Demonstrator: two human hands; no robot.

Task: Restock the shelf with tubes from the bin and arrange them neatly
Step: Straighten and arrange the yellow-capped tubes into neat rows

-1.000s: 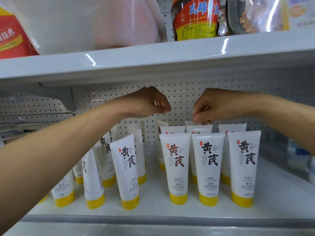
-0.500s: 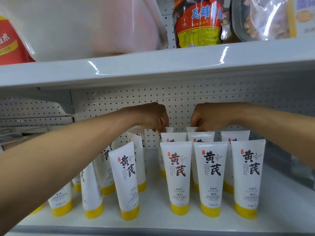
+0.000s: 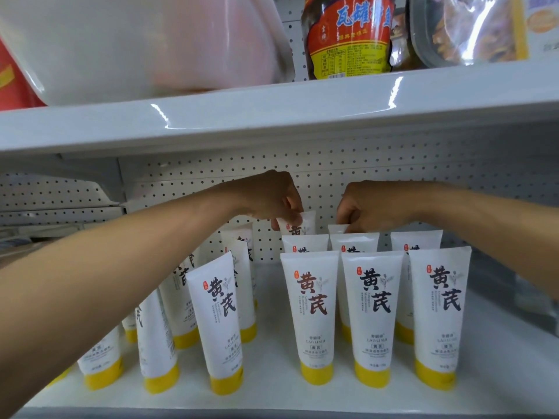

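Several white tubes with yellow caps stand cap-down on the white shelf. On the right they form three straight columns, led by a front tube. On the left they stand skewed, such as one tilted tube. My left hand pinches the top of the rearmost tube in the left column. My right hand pinches the top of the rearmost tube in the middle column. Both held tubes are mostly hidden behind the tubes in front.
A pegboard back wall closes the shelf close behind my hands. The upper shelf hangs low overhead and carries a translucent bin and red food packets. Bare shelf floor lies to the right of the tubes.
Both hands have lowered and reached further back, from above the rows to the tops of the rearmost tubes, which they now pinch. The camera has moved closer.
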